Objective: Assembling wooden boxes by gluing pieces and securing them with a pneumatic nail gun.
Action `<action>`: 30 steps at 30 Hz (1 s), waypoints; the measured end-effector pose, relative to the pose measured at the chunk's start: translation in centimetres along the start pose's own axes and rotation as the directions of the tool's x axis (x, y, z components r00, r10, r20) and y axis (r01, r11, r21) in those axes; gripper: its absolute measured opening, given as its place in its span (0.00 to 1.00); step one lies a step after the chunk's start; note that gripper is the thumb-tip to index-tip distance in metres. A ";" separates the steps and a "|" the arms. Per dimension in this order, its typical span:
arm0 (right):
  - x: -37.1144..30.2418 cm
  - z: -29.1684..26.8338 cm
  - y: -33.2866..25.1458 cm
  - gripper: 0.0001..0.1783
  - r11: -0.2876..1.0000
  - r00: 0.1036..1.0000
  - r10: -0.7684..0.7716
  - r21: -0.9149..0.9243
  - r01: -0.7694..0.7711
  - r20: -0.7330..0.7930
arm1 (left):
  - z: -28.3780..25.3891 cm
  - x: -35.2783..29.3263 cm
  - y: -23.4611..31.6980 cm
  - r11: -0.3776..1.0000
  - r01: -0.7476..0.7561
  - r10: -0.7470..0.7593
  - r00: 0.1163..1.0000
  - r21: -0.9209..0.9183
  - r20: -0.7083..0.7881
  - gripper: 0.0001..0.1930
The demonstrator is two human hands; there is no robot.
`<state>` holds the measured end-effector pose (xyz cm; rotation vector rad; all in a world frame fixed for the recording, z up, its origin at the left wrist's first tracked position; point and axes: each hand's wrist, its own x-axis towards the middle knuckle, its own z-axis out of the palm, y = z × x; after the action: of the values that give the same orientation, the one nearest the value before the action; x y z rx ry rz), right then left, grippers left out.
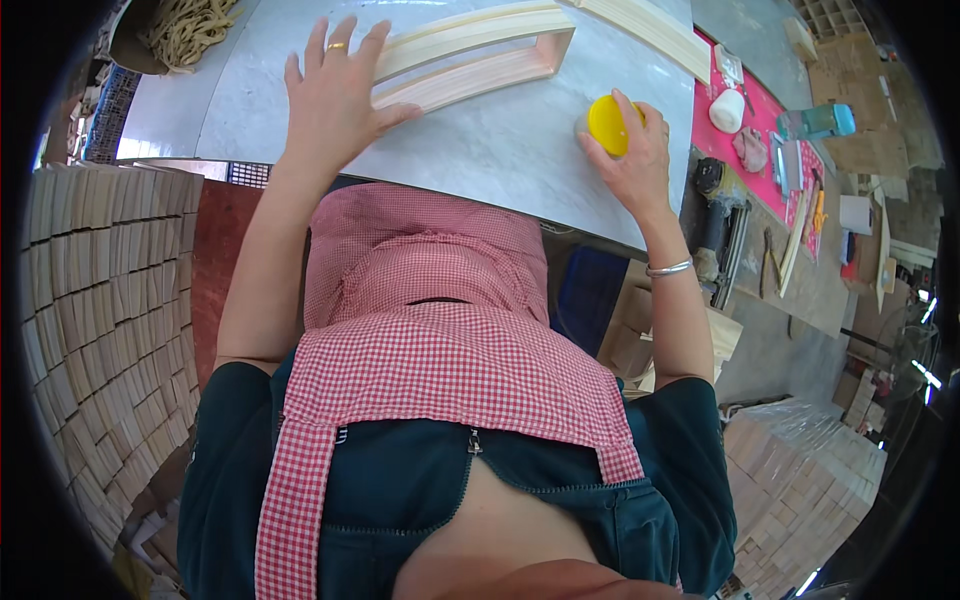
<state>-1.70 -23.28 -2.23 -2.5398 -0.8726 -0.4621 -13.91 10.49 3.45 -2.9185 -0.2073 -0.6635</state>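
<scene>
Left grip (335,112): spread wide, not closed round anything; index finger and thumb at the near end of the pale wooden frame (480,84), contact unclear. Right grip (640,150): curled partway round a round yellow-topped object (607,125), fingers over the top, thumb at the near side. Frame lies on the marbled desk (450,165), just right of the left grip, left of and beyond the right grip.

Handling, my judgement: left palm flat, light pressure on both rails so the frame can't skid; thumb outside the lower rail, clear of the opening. Right: hold the yellow top by its rim, wrist loose, and don't knock the frame's end piece.

Counts: hands 2; frame by the left grip 1; yellow-topped object 1; second pale wooden piece (650,38) beyond the right grip 1, partly cropped. Right of the right grip: white rounded container (727,110) 1, teal bottle (815,122) 1, pink mat (704,125) 1. Stacked wood strips (110,260), lower left of left grip: too many to count.
</scene>
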 end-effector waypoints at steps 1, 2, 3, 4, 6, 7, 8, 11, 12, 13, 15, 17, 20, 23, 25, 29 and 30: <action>0.0 0.0 0.1 0.36 1.000 1.000 -0.001 -0.004 0.001 -0.005 | -0.4 0.5 1.4 0.997 -0.035 0.041 0.994 0.063 -0.100 0.47; 0.1 0.2 0.1 0.36 1.000 1.000 -0.006 -0.008 0.006 -0.007 | -0.4 0.6 2.9 0.998 -0.037 0.042 0.994 0.057 -0.099 0.47; 0.1 0.2 0.1 0.36 1.000 1.000 -0.014 -0.009 0.014 -0.008 | -0.6 0.4 4.8 0.964 -0.143 0.133 0.989 -0.224 -0.062 0.48; 0.0 0.1 0.2 0.36 1.000 1.000 -0.020 -0.010 0.020 -0.008 | -0.5 0.3 6.8 0.842 -0.224 0.228 0.972 -0.491 -0.052 0.48; 0.1 0.3 0.3 0.36 0.999 0.999 -0.043 -0.013 0.043 -0.014 | 2.2 -0.4 11.3 0.641 -0.106 0.290 0.950 -0.760 0.112 0.53; 0.0 0.3 0.3 0.36 0.999 0.998 -0.051 -0.018 0.051 -0.026 | 4.3 -0.4 13.3 0.536 -0.097 0.294 0.953 -0.838 0.078 0.55; -0.1 0.4 0.2 0.36 0.998 0.997 -0.061 -0.022 0.060 -0.037 | 7.1 -0.3 15.6 0.496 -0.080 0.223 0.974 -0.865 0.038 0.54; -0.1 0.8 0.2 0.36 0.997 0.996 -0.072 -0.032 0.070 -0.054 | 10.3 1.9 18.7 0.462 -0.046 0.165 0.986 -0.886 0.034 0.52; -0.1 0.8 0.2 0.35 0.997 0.995 -0.077 -0.031 0.076 -0.057 | 10.5 2.5 19.4 0.475 -0.022 0.176 0.982 -0.880 0.071 0.51; -0.2 0.8 0.2 0.35 0.996 0.995 -0.084 -0.030 0.083 -0.060 | 10.7 2.8 20.0 0.490 0.003 0.185 0.977 -0.872 0.108 0.49; -0.2 0.7 0.5 0.35 0.996 0.995 -0.086 -0.027 0.084 -0.059 | 10.8 3.0 20.5 0.504 0.030 0.198 0.969 -0.863 0.149 0.48; -0.1 0.5 0.8 0.35 0.994 0.992 -0.110 -0.027 0.109 -0.055 | 10.7 3.1 20.6 0.477 0.018 0.189 0.974 -0.879 0.122 0.43; 0.1 0.1 1.0 0.34 0.990 0.989 -0.138 -0.024 0.137 -0.047 | 10.5 3.4 20.5 0.451 0.010 0.174 0.980 -0.893 0.099 0.38; 0.4 -0.6 1.4 0.33 0.986 0.987 -0.160 -0.033 0.161 0.025 | 10.0 3.7 20.3 0.456 0.067 0.187 0.968 -0.887 0.169 0.35; 0.6 -0.7 1.5 0.33 0.985 0.984 -0.169 -0.035 0.171 0.050 | 9.5 4.0 20.1 0.459 0.088 0.189 0.963 -0.884 0.194 0.34; 1.0 -0.6 1.8 0.27 0.967 0.966 -0.250 -0.065 0.245 -0.066 | 8.4 4.5 20.0 0.504 0.169 0.235 0.917 -0.847 0.322 0.37; 1.3 -0.7 1.9 0.27 0.967 0.966 -0.251 -0.065 0.247 -0.065 | 8.6 4.3 20.0 0.503 0.170 0.233 0.918 -0.848 0.322 0.37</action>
<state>0.36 -24.37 -1.63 -2.4554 -1.1737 -0.6600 -3.19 -7.23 -4.47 -4.0298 0.2496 -0.1024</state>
